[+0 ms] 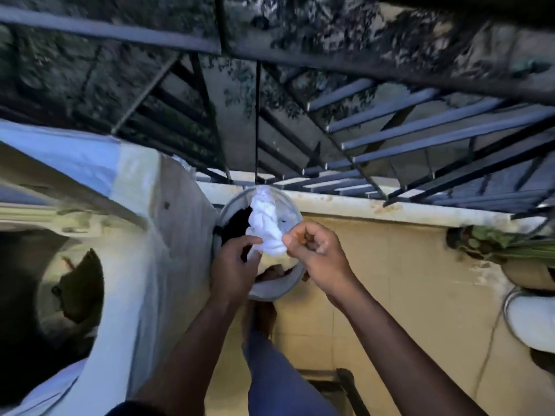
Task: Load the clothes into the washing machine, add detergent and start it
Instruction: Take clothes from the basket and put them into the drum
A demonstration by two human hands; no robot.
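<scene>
A crumpled white garment (265, 226) hangs above a round grey bucket (271, 292) on the floor beside the washing machine. My left hand (234, 265) pinches the garment's lower left edge between finger and thumb. With its fingers curled, my right hand (312, 250) grips the lower right edge. Dark clothes (237, 222) lie inside the bucket under the garment. On the left stands the white top-loading washing machine (144, 250), its drum opening (36, 289) dark and uncovered, with a dark item (82, 286) inside.
A black metal grille (390, 130) runs along the ledge behind the bucket. Plant pots (516, 256) and a white round vessel (531, 319) sit at the right. My leg in blue trousers (279, 382) is below the bucket on a yellowish floor.
</scene>
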